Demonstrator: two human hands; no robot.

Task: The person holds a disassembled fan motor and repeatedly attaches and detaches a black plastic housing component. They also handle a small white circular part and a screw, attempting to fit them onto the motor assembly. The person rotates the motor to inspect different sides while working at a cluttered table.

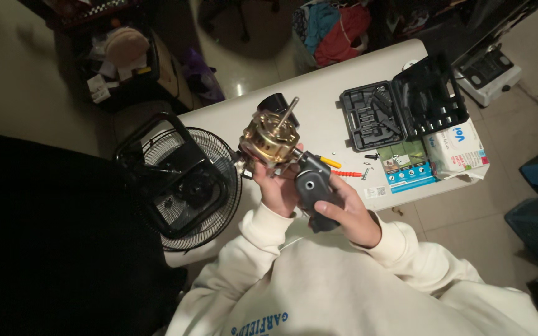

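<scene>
My left hand (276, 186) grips a brass-coloured fan motor (270, 138) from below, its steel shaft pointing up and away. My right hand (347, 214) is wrapped around the grip of a dark grey cordless screwdriver (314, 186), whose nose is pressed against the motor's right side. Both hands are raised above the near edge of a white table (331, 74). Cream sleeves cover both wrists.
An open black tool case (403, 109) lies on the table's right part, beside a white box (459, 146) and a blue-green leaflet (406, 168). Small screws and a yellow and an orange bit (337, 167) lie near the hands. A black fan grille (185, 186) sits at the left.
</scene>
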